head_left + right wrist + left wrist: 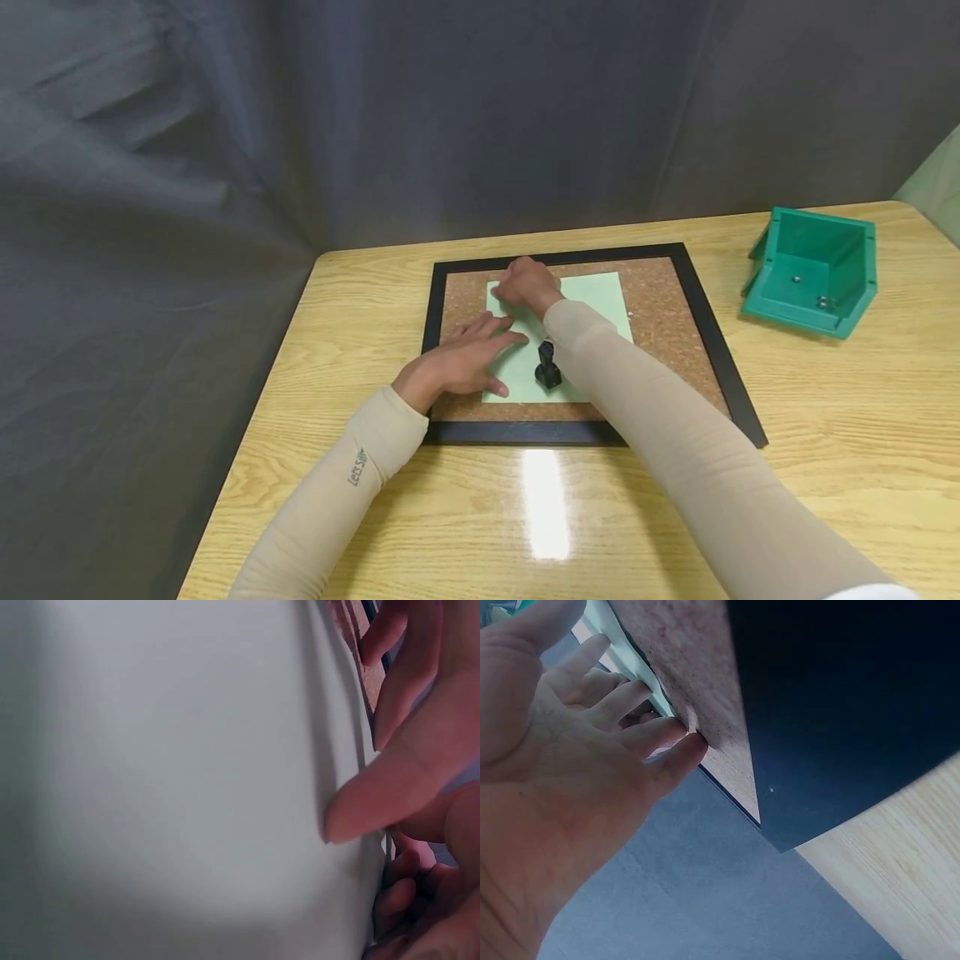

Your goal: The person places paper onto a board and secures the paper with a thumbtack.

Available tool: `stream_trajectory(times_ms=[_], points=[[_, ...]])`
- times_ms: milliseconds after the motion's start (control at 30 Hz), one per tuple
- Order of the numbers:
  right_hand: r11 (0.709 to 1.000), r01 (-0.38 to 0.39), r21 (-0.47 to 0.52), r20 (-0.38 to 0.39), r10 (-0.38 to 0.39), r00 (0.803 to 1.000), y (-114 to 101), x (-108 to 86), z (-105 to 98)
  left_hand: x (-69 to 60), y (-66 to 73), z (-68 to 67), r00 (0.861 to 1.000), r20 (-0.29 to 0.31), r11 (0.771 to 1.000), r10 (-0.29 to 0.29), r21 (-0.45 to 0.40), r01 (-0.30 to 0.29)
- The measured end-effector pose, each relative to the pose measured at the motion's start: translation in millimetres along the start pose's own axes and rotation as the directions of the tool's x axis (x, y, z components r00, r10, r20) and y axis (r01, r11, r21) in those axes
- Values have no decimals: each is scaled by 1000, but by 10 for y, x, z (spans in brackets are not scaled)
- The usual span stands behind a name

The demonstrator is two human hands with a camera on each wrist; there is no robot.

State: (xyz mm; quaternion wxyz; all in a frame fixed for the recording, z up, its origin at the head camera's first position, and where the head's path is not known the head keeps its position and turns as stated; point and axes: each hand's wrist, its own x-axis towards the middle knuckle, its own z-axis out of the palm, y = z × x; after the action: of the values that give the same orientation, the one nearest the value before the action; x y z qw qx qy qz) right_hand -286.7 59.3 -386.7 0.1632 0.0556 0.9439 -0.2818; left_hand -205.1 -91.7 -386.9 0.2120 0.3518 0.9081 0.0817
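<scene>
A pale green sheet of paper lies on a cork board with a black frame. Spread over the paper's left edge, my left hand touches paper and cork with nearly straight fingers. In the left wrist view, the left hand has its fingertips along the paper's edge. My right hand is at the paper's far left corner, fingers curled; whatever may be between them is hidden. The right wrist view is mostly filled by the paper, slightly rippled near the fingers. A small black device shows beside the right forearm.
A green plastic bin stands to the right of the board, with a few small shiny metal pieces inside. The board lies on a light wooden table. Dark grey cloth hangs behind and to the left.
</scene>
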Motion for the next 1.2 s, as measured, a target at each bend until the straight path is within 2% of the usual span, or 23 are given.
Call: stream_trajectory(times_ms=[500,700,1200], points=[[1000,-14,16,-73,15,997,32,-35,34,8,12,1,1000,16,1000,-11,2,11],[999,36,-37,-113,-40,993,64,-14,67,9,11,1,1000,6,1000,5,-8,-5],[991,76,-109,-57,-82,995,117,0,23,16,13,15,1000,-3,1000,-6,-22,6]])
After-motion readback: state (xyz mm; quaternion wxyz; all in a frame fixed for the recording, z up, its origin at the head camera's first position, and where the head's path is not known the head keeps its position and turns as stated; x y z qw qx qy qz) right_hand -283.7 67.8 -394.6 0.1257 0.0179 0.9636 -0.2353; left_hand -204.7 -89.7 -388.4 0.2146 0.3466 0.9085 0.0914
